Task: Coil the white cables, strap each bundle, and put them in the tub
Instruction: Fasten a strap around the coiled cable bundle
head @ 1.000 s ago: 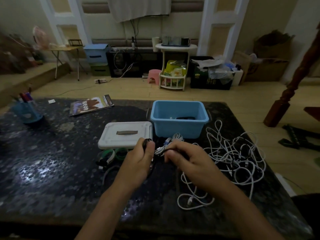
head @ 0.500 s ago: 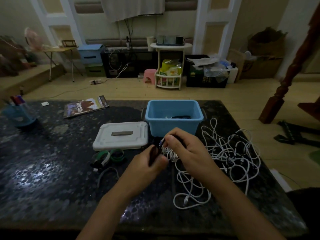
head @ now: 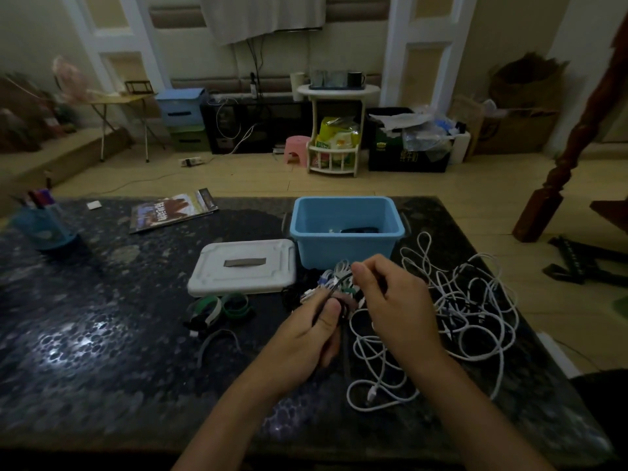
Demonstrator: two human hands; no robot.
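Both hands grip a small cable bundle [head: 334, 283] just before the tub [head: 345, 229], the left hand [head: 306, 338] pinching a dark strap [head: 331, 294] and the right hand [head: 390, 300] the coil, so cinch it snugly without letting loops slip.

We see through one wide-angle camera worn on the head, looking forward and down across the dark table [head: 102, 334]; both forearms reach in from the bottom edge, close beneath it; the room's far wall [head: 356, 35] fills the top.
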